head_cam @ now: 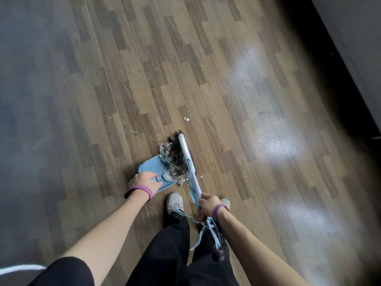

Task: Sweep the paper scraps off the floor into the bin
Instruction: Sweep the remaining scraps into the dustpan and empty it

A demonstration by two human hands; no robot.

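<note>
**A:** Nearest to us, what do we have?

**B:** Dark trousers (pixel 169 254) and a pale mesh lace-up shoe (pixel 174 202) planted on the floor (pixel 206 79). Just beyond them, the right hand (pixel 208 206) is clenched round the broom handle (pixel 195 182). The handle is a slim white pole with a strip of light blue cloth (pixel 208 223) wound along it and knotted below the fist.

**A:** And the left hand?

**B:** We see the left hand (pixel 144 182) grasping the back edge of the dustpan (pixel 150 166), fingers curled over it. Each wrist wears a purple band (pixel 142 190).

**A:** What sits in the pan?

**B:** It is a flat, smooth, light blue plastic scoop lying on the boards, mouth towards the broom. The paper scraps (pixel 171 162) are small, ragged, grey-white bits heaped at its open lip. Part of the heap is on the pan and part on the boards, pressed against the dark bristles (pixel 177 155) under the broom's white bar.

**A:** Anything farther out?

**B:** We find a few stray flecks (pixel 186 119) lying apart, beyond the broom head. Past them the floor runs on in brown wood-grain planks, glossy with pale glare patches, up to a dark wall (pixel 350 48) at the right.
</note>
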